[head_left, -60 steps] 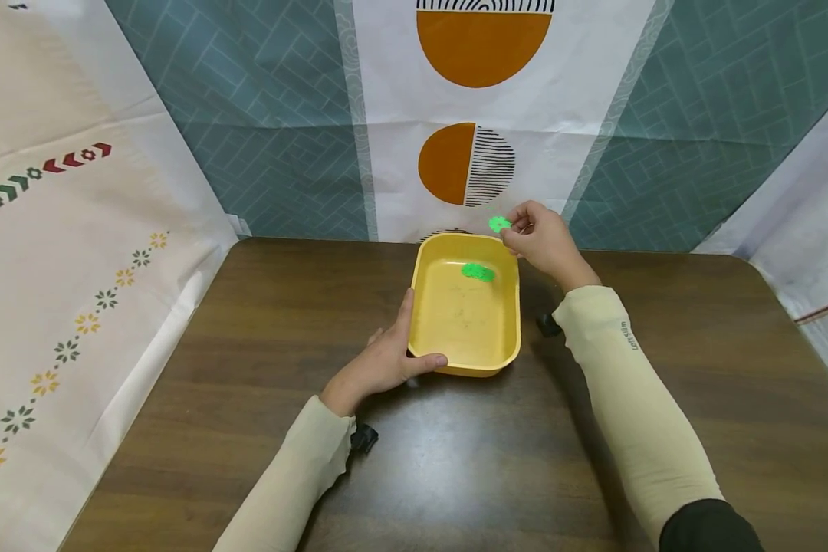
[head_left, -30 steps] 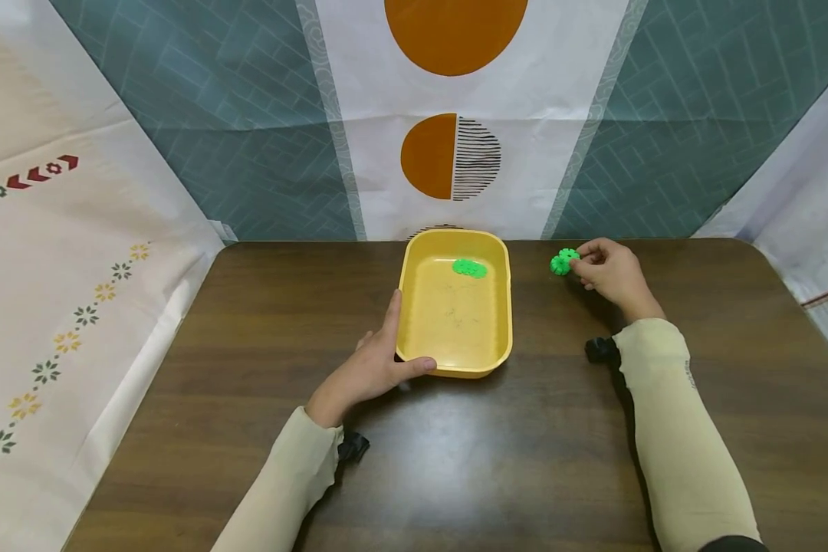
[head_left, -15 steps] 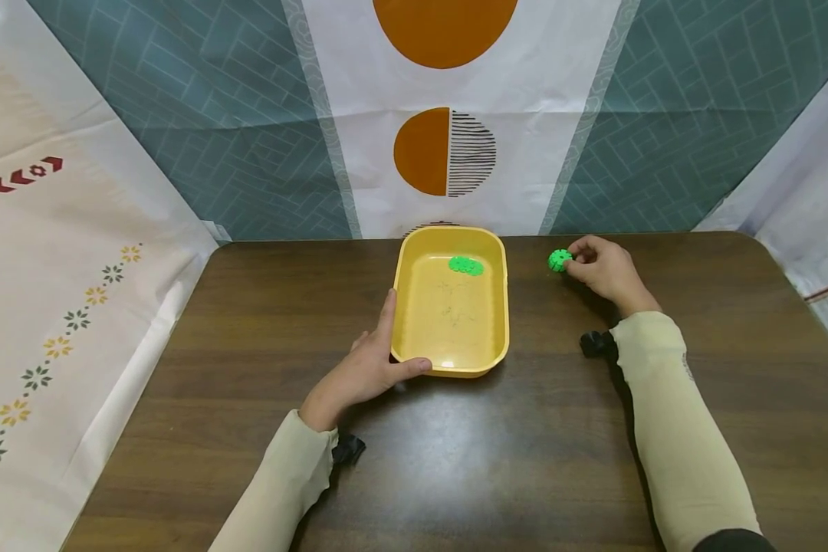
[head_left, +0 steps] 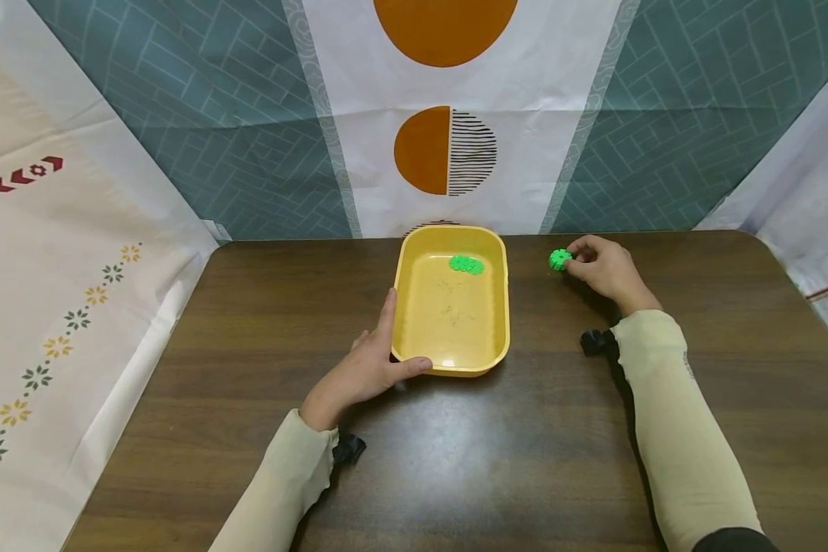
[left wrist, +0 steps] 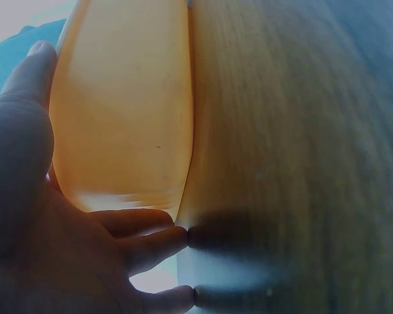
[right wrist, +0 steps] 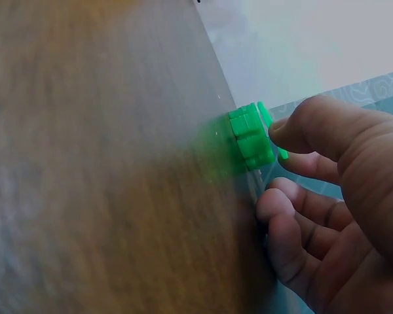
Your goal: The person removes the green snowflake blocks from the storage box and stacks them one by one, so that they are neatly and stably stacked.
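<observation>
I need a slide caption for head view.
Left hand touches yellow rectangular plastic tray; right hand touches stacked green notched plastic discs.

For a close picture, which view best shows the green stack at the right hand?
Right wrist view: the green stack appears largest, its side visible. Head shows it small, from above; left wrist does not show it.

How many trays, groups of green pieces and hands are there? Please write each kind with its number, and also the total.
Tray: 1
Green groups: 2 (cluster, stack)
Hands: 2 (left hand, right hand)
Total: 5
Single green pieces overlap too much to count.
</observation>
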`<state>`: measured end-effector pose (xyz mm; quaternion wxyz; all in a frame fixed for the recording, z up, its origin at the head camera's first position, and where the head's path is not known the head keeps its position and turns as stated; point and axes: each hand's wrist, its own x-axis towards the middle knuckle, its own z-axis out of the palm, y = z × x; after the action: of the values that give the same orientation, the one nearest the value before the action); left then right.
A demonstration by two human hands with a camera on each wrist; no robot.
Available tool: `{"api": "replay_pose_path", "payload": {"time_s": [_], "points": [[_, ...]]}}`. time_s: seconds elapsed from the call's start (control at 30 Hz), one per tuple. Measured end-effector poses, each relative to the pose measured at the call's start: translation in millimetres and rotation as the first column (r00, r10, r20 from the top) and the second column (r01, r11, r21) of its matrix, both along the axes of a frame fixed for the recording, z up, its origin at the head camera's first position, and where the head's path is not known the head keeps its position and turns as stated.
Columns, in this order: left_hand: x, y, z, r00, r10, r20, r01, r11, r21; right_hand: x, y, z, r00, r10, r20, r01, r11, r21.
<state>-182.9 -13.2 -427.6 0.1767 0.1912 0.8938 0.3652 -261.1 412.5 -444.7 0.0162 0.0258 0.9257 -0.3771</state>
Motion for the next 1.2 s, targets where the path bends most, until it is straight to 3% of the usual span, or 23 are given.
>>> {"api": "replay_pose_path", "payload": {"time_s": [1.2], "points": [[-0.3,1.4,1.0,1.0,0.004,-0.007,-0.004,1.0,0.003,1.3,-0.9,1.4,1.0,0.009,-0.014,-0.009,1.0,0.005]]}}
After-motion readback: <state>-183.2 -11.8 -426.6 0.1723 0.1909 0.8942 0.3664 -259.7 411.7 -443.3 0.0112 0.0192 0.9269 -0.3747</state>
